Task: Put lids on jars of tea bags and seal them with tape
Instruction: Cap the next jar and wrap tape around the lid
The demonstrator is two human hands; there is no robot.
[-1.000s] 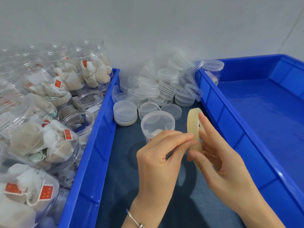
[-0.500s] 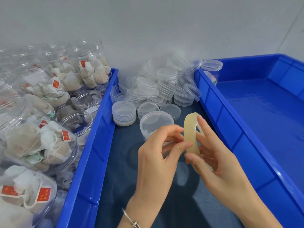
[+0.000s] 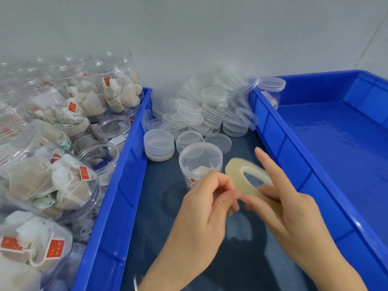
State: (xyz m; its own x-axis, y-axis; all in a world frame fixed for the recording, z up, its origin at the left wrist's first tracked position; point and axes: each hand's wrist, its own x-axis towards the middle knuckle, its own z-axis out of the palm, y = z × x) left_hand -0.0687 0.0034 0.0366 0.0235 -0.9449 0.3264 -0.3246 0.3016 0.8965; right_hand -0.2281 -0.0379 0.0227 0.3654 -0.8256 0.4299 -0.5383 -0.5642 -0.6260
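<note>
A clear jar (image 3: 199, 164) with tea bags inside and a lid on top stands on the dark surface between two blue trays. Just in front of it, my right hand (image 3: 294, 211) holds a yellowish roll of tape (image 3: 237, 173), tilted nearly flat, thumb under it and index finger stretched over it. My left hand (image 3: 201, 211) has its fingers curled, fingertips pinching at the roll's near edge beside my right thumb. Whether a tape end is caught there is too blurred to tell. A heap of loose clear lids (image 3: 201, 114) lies behind the jar.
The left blue tray (image 3: 117, 185) is packed with open jars of tea bags (image 3: 48, 181). The right blue tray (image 3: 336, 143) holds one lidded jar (image 3: 271, 87) in its far corner. A stack of lids (image 3: 159, 143) stands left of the central jar. A grey wall is behind.
The tape roll has tipped from upright on its edge to nearly flat and dropped lower. My left fingers have curled tighter against its near edge. The jar has stayed put.
</note>
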